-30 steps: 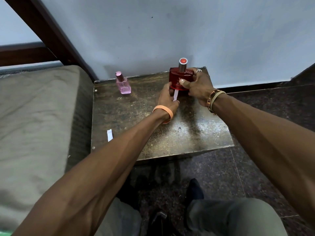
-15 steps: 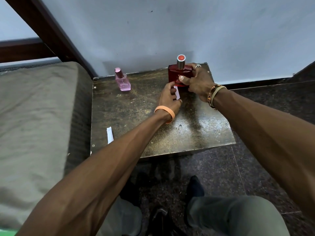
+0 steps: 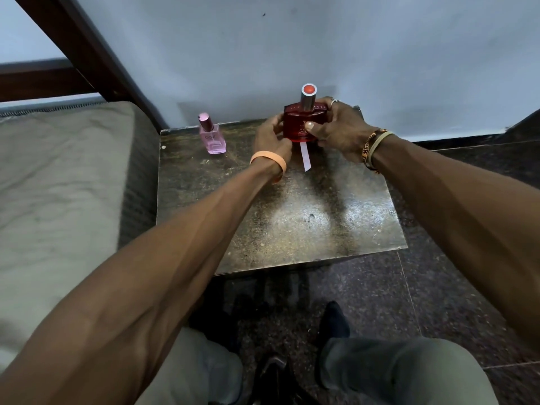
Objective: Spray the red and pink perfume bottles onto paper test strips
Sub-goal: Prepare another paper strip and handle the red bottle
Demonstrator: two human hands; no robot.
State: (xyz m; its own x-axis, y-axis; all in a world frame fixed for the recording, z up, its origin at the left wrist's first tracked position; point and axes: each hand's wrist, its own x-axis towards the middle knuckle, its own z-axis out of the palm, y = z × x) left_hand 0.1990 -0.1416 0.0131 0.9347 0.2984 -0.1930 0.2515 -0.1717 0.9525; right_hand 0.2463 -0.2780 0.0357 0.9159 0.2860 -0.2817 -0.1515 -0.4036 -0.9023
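Note:
The red perfume bottle (image 3: 299,125) with its silver, red-topped cap stands at the back of the small dark table (image 3: 292,223). My right hand (image 3: 340,131) grips its right side, thumb on the front. My left hand (image 3: 270,138) curls against its left side. A white paper test strip (image 3: 304,156) runs from the bottle's base toward me, free of the fingers; whether the bottle pins it I cannot tell. The pink perfume bottle (image 3: 212,137) stands capped at the table's back left, untouched.
A grey-green mattress (image 3: 64,185) abuts the table's left side, with a dark wooden bed frame (image 3: 84,51) behind it. The pale wall (image 3: 350,48) rises just behind the bottles. My knees and dark stone floor (image 3: 409,302) lie in front of the table.
My left hand let go of the strip and moved up onto the red bottle's left side. The strip now lies below the bottle, pointing toward me. The right hand stayed on the bottle.

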